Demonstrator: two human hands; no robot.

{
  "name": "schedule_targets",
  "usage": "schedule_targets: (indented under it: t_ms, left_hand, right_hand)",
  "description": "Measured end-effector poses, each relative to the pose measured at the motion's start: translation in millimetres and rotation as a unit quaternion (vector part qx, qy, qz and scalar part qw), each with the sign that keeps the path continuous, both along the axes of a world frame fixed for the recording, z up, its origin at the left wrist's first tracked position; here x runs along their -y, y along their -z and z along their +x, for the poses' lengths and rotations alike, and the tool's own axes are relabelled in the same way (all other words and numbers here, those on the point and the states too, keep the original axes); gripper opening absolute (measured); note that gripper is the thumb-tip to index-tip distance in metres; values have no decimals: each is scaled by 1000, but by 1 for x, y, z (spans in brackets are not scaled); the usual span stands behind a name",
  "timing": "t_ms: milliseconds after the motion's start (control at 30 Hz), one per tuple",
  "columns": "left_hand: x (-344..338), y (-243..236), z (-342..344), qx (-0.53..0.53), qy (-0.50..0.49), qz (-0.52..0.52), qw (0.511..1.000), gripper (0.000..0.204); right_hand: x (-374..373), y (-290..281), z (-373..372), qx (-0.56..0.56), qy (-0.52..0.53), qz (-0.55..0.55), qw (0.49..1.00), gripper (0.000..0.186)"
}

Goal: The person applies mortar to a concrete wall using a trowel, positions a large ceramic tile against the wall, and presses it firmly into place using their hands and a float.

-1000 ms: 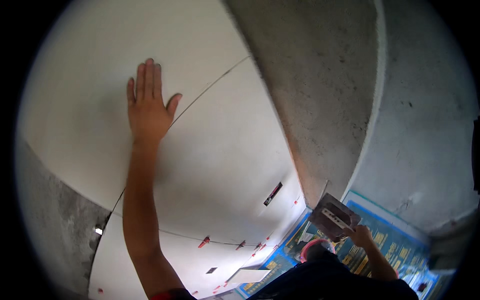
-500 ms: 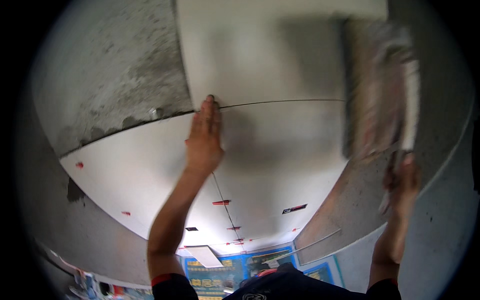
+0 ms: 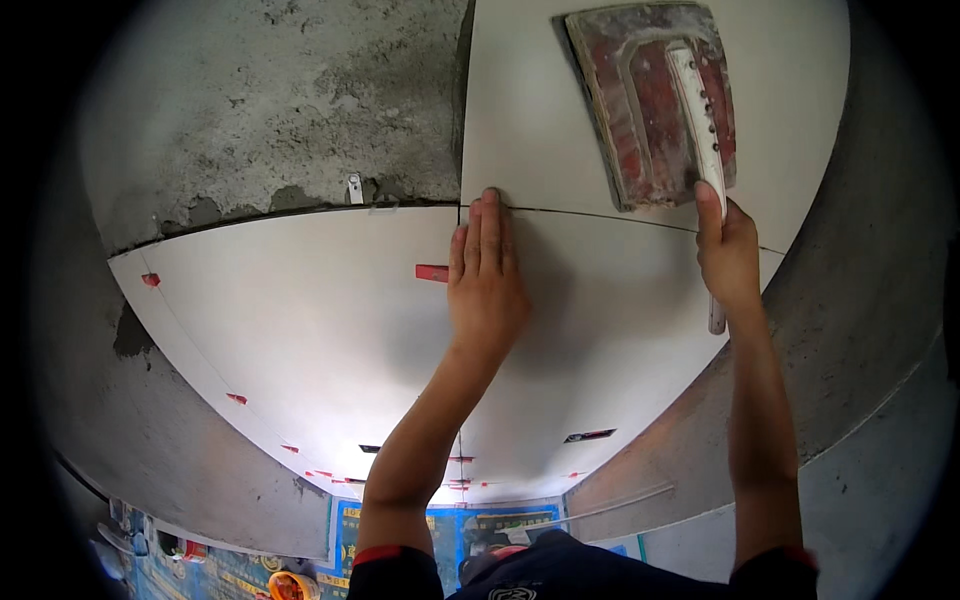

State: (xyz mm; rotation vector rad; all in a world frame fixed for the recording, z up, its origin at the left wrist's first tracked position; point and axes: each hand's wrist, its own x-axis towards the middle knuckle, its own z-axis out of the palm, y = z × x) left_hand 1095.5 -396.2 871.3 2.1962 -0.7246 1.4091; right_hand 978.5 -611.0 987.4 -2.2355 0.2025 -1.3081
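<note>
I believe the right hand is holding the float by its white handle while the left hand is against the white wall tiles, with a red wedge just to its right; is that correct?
Not quite: the red wedge is just to the left of the left hand, as the head view shows. The rest stands.

There are 2 bare hands [image 3: 487, 290], 1 flat float [image 3: 652, 120] with 1 white handle [image 3: 697, 110], and 3 pale tiles [image 3: 530, 100] meeting at 1 corner. At least 5 red wedges [image 3: 431, 272] show, the farthest too small to count, plus 1 orange bucket [image 3: 314, 588].
</note>
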Motion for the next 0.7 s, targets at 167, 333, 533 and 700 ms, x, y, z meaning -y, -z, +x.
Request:
schedule_targets:
  t_ms: [167,333,533,700]
  left_hand:
    - [3,-5,-3,-21,-9,12,1000,58]
    - [-2,-6,-2,-29,-12,-2,1000,60]
    - [5,-4,-5,-17,27,-4,999,61]
    - [7,-3,-8,-5,-3,-13,1000,61]
  right_hand:
    - [-2,-18,-41,-39,-20,122,992,56]
    - [16,-4,-96,172,-37,267,948,47]
    - [36,16,-64,186,-8,170,968,46]
    - [-16,-11,5,54,45,-17,997,66]
